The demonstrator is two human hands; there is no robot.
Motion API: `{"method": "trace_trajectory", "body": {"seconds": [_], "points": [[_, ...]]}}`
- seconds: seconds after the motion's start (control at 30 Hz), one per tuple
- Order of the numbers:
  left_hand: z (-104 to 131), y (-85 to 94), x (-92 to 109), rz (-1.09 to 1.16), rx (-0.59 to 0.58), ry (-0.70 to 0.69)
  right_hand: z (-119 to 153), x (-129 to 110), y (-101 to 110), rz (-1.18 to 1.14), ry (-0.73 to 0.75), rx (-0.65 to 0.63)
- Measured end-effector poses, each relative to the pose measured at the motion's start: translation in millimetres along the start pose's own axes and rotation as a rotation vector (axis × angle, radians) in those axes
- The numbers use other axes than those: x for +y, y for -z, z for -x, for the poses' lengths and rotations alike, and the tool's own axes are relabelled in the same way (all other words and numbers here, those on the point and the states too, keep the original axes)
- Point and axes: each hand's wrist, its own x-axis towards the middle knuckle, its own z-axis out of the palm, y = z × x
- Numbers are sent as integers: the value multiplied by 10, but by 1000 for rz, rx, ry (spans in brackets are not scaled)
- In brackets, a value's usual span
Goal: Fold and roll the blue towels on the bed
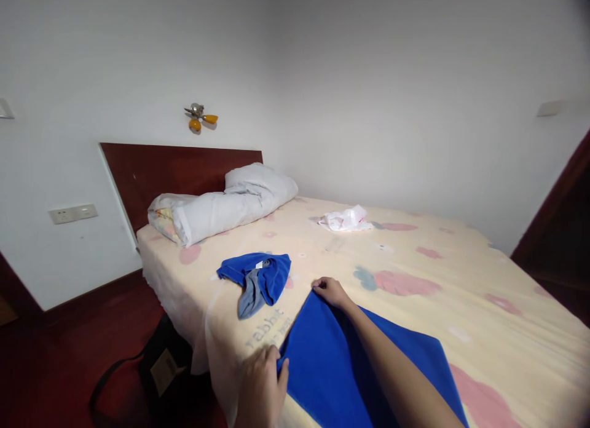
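A flat blue cloth (318, 354) lies spread over the near part of the bed, running out of view at the bottom. My right hand (332, 292) pinches its far corner between thumb and fingers, and the right forearm crosses over the fabric. At the cloth's left edge, my left hand (266, 376) is closed on the border, thumb on the near side. Beyond my left hand lies a crumpled blue and grey garment (274, 283) with a small white label, apart from both hands.
The bed (401, 256) has a cream sheet with fruit prints. A rolled grey-white quilt (225, 213) rests by the dark red headboard (152, 176). Near the wall sits a crumpled white plastic bag (345, 219). A black bag (173, 354) stands on the floor to the left.
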Motion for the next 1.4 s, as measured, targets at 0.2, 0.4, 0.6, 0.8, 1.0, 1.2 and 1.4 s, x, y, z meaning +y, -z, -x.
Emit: {"method": "trace_trajectory", "body": {"seconds": [0.2, 0.4, 0.6, 0.8, 1.0, 1.2, 1.4], "points": [[-123, 184, -84, 589, 6, 102, 342, -444, 591, -161, 78, 175], [-249, 751, 187, 987, 155, -125, 1486, -1083, 1767, -297, 185, 449], [-314, 1553, 785, 1048, 293, -428, 2879, -1677, 2565, -258, 297, 728], [-473, 1922, 1465, 1303, 329, -520, 3652, -1892, 2791, -230, 371, 970], [-1010, 1301, 2056, 1464, 73, -484, 3500, -1335, 2829, -383, 193, 1028], [-1765, -349, 2405, 1265, -197, -283, 2640, 113, 2824, -235, -56, 1027], [-2062, -1654, 2300, 1017, -374, -192, 2306, 1305, 2565, -147, -261, 909]]}}
